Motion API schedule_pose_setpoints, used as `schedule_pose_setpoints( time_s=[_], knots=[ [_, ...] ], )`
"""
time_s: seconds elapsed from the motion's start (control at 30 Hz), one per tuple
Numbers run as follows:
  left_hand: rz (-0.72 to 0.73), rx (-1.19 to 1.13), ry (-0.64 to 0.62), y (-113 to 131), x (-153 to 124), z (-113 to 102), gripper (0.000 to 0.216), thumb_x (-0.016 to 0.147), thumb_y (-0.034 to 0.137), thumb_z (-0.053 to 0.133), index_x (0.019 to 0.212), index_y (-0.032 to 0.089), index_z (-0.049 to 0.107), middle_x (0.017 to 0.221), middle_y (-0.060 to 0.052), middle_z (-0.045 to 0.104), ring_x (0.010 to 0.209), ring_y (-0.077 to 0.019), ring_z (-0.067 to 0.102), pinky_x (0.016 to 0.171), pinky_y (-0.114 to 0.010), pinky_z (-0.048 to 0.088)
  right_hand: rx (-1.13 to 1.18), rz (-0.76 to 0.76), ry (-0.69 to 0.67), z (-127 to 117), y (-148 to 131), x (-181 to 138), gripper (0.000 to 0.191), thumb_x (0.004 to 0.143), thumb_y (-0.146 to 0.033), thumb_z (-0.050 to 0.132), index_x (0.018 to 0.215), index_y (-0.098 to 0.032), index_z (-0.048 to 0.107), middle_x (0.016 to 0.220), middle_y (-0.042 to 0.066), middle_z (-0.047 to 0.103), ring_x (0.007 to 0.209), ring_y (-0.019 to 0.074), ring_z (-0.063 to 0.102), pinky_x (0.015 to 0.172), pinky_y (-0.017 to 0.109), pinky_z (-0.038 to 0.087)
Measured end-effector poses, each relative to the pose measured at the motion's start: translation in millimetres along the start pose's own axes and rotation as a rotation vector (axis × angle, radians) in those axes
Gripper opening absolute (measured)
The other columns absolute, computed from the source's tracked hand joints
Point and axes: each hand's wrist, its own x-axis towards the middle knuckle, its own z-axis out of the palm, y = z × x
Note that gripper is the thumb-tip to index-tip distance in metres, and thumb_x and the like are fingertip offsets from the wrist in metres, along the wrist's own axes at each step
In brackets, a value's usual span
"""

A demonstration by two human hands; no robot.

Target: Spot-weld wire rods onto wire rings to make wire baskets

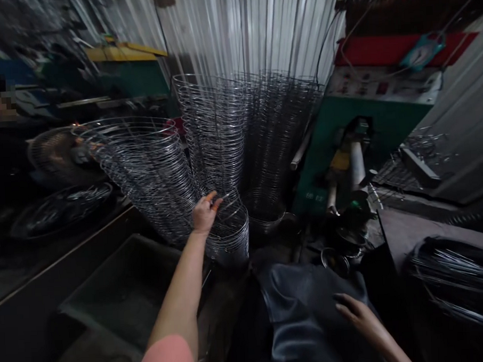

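The left hand (205, 214), extended from a pink sleeve (167, 357), is at the upper rim of a short stack of bright steel wire hoops (230, 232). Its fingers are parted, with orange fingertip covers (213, 200) showing; whether they pinch a wire cannot be determined. The right hand (359, 317) lies open and relaxed on a dark apron (307, 311), holding nothing visible. The hoops are likely light and springy individually, but stiff enough to hold their shape. Nested rings may snag or shift, so the top rim is the probable holding point. Smooth drawn wire may slip under light pressure. Behind stand taller nested hoop stacks (213, 134), beside a green machine (378, 137) and corrugated metal sheeting (238, 26). A coil of wire (456, 281) lies at right.
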Motion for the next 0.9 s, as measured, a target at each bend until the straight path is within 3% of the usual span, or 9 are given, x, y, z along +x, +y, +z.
schedule_pose_setpoints(
  time_s=[0.07,0.17,0.3,0.43,0.53,0.6,0.67,0.77,0.9],
  knots=[
    [0.036,-0.108,0.083,24,9,-16,0.026,0.062,0.020,0.072,0.087,0.017,0.066,0.065,0.000,0.051,0.065,-0.0146,0.048,0.070,-0.024,0.037,-0.004,-0.029,-0.016,0,-5,3,0.051,0.069,-0.052,0.051,0.099,-0.014,0.066,0.105,0.012,0.064,0.100,0.0261,0.059,0.090,0.035,0.044],
    [0.107,-0.211,0.067,72,0,-37,0.036,0.053,0.018,0.077,0.087,0.019,0.068,0.062,0.002,0.051,0.061,-0.0132,0.047,0.069,-0.024,0.039,-0.001,-0.068,0.007,-2,-16,11,0.050,0.070,-0.050,0.051,0.102,-0.014,0.064,0.108,0.012,0.063,0.103,0.0262,0.057,0.093,0.037,0.041],
    [0.154,-0.493,0.082,130,-29,-48,0.039,0.053,0.020,0.077,0.090,0.023,0.067,0.063,0.005,0.054,0.055,-0.0084,0.044,0.058,-0.021,0.039,0.109,-0.182,0.186,-19,-49,22,0.058,0.070,-0.051,0.054,0.117,-0.016,0.054,0.122,0.012,0.054,0.116,0.0255,0.046,0.101,0.039,0.033],
    [-0.137,-1.078,-0.092,152,-50,-22,0.035,0.058,0.028,0.074,0.091,0.023,0.064,0.052,0.007,0.042,0.045,-0.0057,0.035,0.040,-0.017,0.029,0.309,-0.366,0.305,-47,-87,18,0.070,0.074,-0.051,0.055,0.133,-0.020,0.034,0.133,0.011,0.041,0.125,0.0222,0.035,0.105,0.038,0.026],
    [-0.482,-1.274,-0.341,144,-74,20,0.032,0.057,0.029,0.073,0.086,0.020,0.062,0.052,0.006,0.042,0.044,-0.0057,0.035,0.037,-0.015,0.026,0.521,-0.496,0.108,-56,-99,-5,0.068,0.072,-0.059,0.054,0.126,-0.018,0.043,0.126,0.011,0.048,0.119,0.0237,0.043,0.101,0.039,0.030],
    [-0.643,-1.300,-0.458,134,-94,50,0.028,0.062,0.027,0.068,0.088,0.019,0.060,0.053,0.005,0.041,0.043,-0.0046,0.035,0.037,-0.014,0.027,0.711,-0.482,-0.126,-51,-99,-26,0.065,0.070,-0.061,0.054,0.114,-0.014,0.052,0.106,0.012,0.060,0.097,0.0230,0.057,0.088,0.039,0.042],
    [-0.747,-1.229,-0.562,122,-112,75,0.028,0.068,0.027,0.062,0.094,0.017,0.058,0.056,0.005,0.043,0.044,-0.0047,0.038,0.041,-0.015,0.032,0.883,-0.373,-0.235,-41,-95,-45,0.053,0.072,-0.056,0.056,0.103,-0.012,0.054,0.082,0.008,0.063,0.069,0.0170,0.061,0.066,0.033,0.049],
    [-0.842,-0.870,-0.630,110,-134,98,0.029,0.074,0.034,0.056,0.098,0.016,0.055,0.070,-0.001,0.054,0.057,-0.0090,0.052,0.053,-0.021,0.041,1.014,-0.259,-0.132,-29,-89,-60,0.035,0.078,-0.043,0.055,0.096,-0.013,0.053,0.066,0.001,0.060,0.046,0.0089,0.053,0.048,0.022,0.044],
    [-0.685,-0.582,-0.432,121,-163,96,0.037,0.078,0.040,0.050,0.110,0.021,0.050,0.099,-0.005,0.058,0.090,-0.0139,0.057,0.073,-0.026,0.043,0.989,-0.231,0.008,-18,-83,-56,0.032,0.081,-0.040,0.052,0.097,-0.013,0.053,0.060,-0.001,0.058,0.046,0.0080,0.054,0.047,0.020,0.042]
  ],
)
